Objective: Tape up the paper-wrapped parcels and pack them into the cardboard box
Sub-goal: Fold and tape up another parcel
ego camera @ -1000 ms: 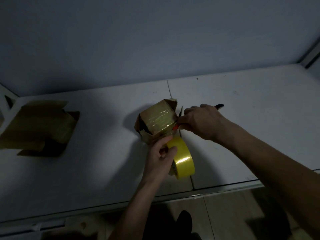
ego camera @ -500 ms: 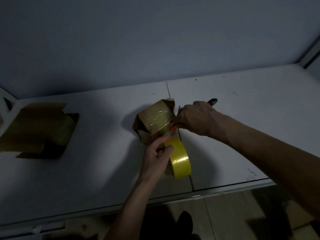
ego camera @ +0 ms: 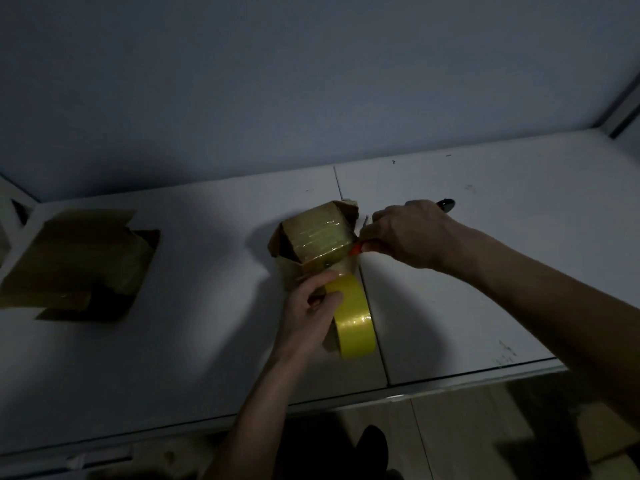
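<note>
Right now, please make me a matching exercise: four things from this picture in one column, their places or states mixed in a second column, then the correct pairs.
Things:
1. tape roll
2. parcel
3. cardboard box
4. cutter

Places or states:
A. open, at the far left of the table
B. in the right hand
C. yellow, held by the left hand
D. brown, tape across its top

Pairs: 1-C, 2-D, 3-A, 4-B

The tape roll (ego camera: 351,320) is bright yellow and glossy. The parcel (ego camera: 317,237) is brown paper under shiny tape. The cardboard box (ego camera: 79,265) is dull brown, the tabletop (ego camera: 485,271) white, and the cutter (ego camera: 356,250) tip orange.
</note>
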